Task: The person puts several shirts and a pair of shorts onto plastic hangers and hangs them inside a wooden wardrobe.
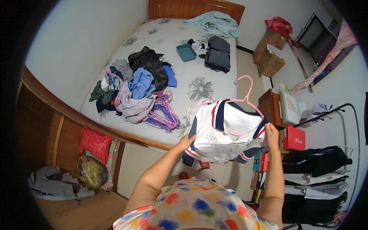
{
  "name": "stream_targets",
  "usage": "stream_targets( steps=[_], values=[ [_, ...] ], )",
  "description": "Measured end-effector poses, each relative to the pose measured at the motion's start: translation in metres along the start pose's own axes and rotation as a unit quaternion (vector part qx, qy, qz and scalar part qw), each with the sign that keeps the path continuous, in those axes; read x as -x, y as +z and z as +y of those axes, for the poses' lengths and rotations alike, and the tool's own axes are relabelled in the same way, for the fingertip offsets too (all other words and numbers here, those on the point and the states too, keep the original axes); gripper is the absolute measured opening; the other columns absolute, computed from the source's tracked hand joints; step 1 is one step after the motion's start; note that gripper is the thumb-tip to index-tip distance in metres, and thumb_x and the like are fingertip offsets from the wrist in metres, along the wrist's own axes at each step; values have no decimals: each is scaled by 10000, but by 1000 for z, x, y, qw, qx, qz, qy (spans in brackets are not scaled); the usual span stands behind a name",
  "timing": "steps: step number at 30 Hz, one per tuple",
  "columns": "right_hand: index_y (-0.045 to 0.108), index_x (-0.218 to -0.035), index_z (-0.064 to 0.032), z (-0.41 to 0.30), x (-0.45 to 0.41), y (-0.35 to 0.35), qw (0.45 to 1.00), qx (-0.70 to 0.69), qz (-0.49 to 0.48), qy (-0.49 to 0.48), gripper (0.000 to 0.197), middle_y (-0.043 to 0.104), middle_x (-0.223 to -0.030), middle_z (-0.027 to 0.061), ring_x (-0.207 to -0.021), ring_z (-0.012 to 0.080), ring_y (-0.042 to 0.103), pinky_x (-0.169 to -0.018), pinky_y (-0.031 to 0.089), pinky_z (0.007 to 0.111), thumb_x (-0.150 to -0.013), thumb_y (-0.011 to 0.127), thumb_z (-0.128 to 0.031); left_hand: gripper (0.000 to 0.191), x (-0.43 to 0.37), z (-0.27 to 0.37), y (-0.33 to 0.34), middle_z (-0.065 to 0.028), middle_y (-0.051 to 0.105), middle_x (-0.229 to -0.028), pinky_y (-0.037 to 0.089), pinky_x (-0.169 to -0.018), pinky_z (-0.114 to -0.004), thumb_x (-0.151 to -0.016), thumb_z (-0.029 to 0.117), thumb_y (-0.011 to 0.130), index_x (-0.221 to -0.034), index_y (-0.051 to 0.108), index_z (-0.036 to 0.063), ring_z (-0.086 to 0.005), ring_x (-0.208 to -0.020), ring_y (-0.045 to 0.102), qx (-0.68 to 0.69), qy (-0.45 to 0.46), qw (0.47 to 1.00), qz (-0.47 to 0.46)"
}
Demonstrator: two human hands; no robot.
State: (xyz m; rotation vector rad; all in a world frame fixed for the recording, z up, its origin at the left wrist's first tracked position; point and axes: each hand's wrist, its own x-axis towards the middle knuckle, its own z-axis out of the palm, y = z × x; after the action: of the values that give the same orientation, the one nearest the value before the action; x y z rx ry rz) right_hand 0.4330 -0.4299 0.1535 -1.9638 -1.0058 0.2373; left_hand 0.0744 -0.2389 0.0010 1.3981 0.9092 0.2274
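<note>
A white polo shirt (207, 141) with navy sleeves and red-and-white trim hangs in the air before me on a pink clothes hanger (246, 97). My left hand (187, 143) grips the shirt by its left-side sleeve. At the opposite shoulder, near the hanger's end, my right hand (271, 133) pinches the fabric. The hanger's hook points up, away from me, and its lower bar shows through the neck opening. Behind the shirt, another pale garment (193, 111) with a pink hanger lies on the bed, partly hidden.
On the mattress (169, 37) lie a heap of clothes (141, 83), a bundle of pink and purple hangers (165, 115), a teal plastic bin (186, 53) and folded dark clothes (218, 54). A garment rack (356, 126) with hung clothes stands at right, near a red shoebox (295, 138).
</note>
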Motion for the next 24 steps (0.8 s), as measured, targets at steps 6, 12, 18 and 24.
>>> stream_targets(
  steps=[6, 12, 18, 24],
  values=[
    [593, -853, 9, 143, -24, 77, 984, 32, -122, 122, 289, 575, -686, 104, -656, 151, 527, -633, 430, 304, -868, 520, -271, 475, -20, -64, 9, -130, 602, -1038, 428, -825, -292, -835, 319, 590, -1177, 514, -2, -189, -935, 558, 79, -115, 990, 3],
    [586, -832, 4, 223, -103, 160, 966, 107, -214, 97, 361, 589, -767, 220, -718, 329, 573, -669, 433, 382, -873, 486, -341, 581, -72, -80, 4, -143, 584, -1022, 428, -833, -313, -762, 223, 692, -1198, 393, -19, -202, -931, 551, 78, -142, 975, 153],
    [588, -891, -6, 256, -186, 259, 931, 123, -324, 113, 366, 606, -838, 217, -789, 375, 568, -705, 429, 405, -881, 472, -352, 537, -136, -65, -13, -215, 585, -1003, 437, -816, -369, -832, 23, 509, -1314, 329, 175, -356, -932, 564, -181, -109, 953, 215],
    [586, -896, -5, 299, -201, 320, 935, 111, -311, 130, 393, 606, -848, 222, -839, 393, 567, -733, 431, 429, -876, 463, -377, 423, -165, -50, -10, -175, 584, -1002, 427, -849, -338, -837, -60, 421, -1198, 519, 137, -348, -946, 545, -233, -99, 935, 251]
  ],
)
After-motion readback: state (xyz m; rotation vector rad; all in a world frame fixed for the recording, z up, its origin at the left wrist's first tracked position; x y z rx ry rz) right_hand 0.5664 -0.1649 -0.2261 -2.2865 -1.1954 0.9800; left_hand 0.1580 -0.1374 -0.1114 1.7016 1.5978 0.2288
